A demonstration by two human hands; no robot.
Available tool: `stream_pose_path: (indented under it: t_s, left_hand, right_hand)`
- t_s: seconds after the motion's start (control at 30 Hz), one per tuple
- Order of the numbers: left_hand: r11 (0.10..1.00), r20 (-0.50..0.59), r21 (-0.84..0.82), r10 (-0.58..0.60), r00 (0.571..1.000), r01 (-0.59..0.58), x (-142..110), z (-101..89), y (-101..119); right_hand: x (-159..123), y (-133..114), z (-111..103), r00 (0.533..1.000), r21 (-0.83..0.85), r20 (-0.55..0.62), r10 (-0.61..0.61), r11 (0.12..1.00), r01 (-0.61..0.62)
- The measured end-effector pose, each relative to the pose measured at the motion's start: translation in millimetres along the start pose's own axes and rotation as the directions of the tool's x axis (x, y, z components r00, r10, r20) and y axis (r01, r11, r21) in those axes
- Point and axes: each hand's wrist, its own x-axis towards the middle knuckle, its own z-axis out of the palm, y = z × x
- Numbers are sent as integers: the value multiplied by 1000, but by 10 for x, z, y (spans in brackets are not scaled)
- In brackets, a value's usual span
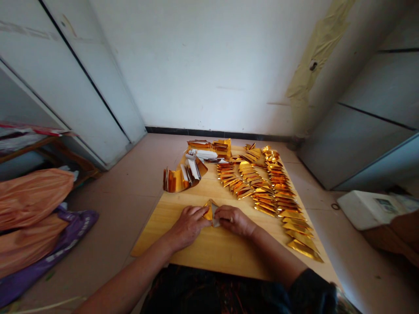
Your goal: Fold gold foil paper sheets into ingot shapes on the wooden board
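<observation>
A small sheet of gold foil paper (207,214) lies on the table between my hands, partly folded to a point at its far end. One side of it shows gold, the other pale grey. My left hand (188,226) holds its left side, with the fingers and thumb pressed on the paper. On the right side, my right hand (236,219) pinches the pale part with bent fingers. Rows of folded gold paper pieces (247,172) fan out beyond my right hand, and a long line of them (283,187) runs down the table's right side.
Curved stacks of gold and white sheets (176,181) stand at the table's (157,235) far left, with more sheets (224,149) behind. A white wall (209,65) rises beyond. Orange and purple bags (75,222) lie left; a white box (358,209) sits on the right floor.
</observation>
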Motion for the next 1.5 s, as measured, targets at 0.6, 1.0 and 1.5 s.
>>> stream_pose_path:
  t_s: [0.6,1.0,1.5]
  left_hand:
    - [996,4,-29,89,996,-89,-43,-74,-78]
    - [995,40,-47,92,995,-90,-26,-106,-77]
    - [988,43,-145,50,998,-44,-54,-149,-31]
  right_hand:
    - [84,-22,-42,992,-143,95,86,987,-72]
    - [246,-173,71,932,-405,62,356,863,-303]
    - [191,-159,243,940,-565,-20,341,772,-292]
